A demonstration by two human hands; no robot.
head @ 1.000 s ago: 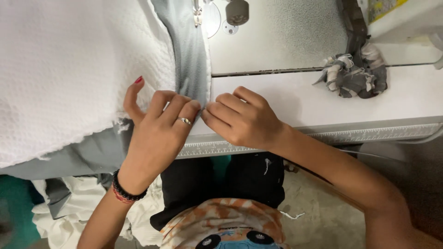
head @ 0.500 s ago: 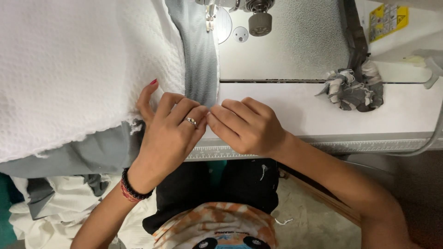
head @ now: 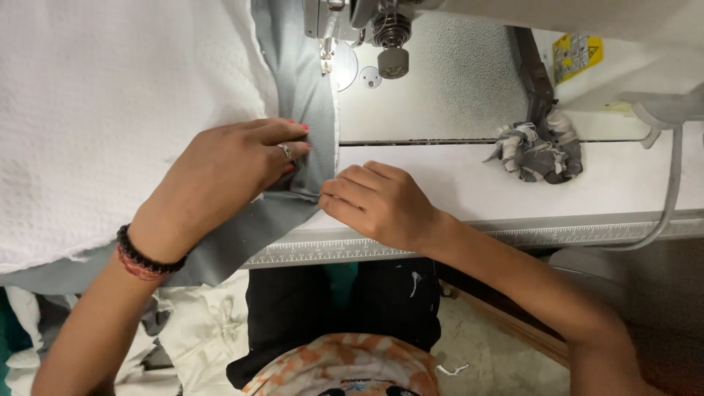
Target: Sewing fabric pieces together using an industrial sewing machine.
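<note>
A grey fabric strip (head: 301,95) runs up the white sewing table to the presser foot and needle (head: 327,55) of the sewing machine. White textured fabric (head: 110,110) lies to its left, joined along the grey edge. My left hand (head: 227,172) lies flat on the seam, fingertips pressing the grey strip. My right hand (head: 374,202) has curled fingers pinching the lower edge of the grey strip near the table front.
A bundle of grey and white fabric scraps (head: 539,154) sits on the table (head: 469,176) at the right. A ruler strip (head: 352,249) lines the table's front edge. A grey cable (head: 671,191) hangs at the far right. More white cloth (head: 198,330) lies below the table.
My left hand has slid up along the seam toward the needle and flattened on the fabric. My right hand stays at the grey strip's lower edge. The view has tilted down.
</note>
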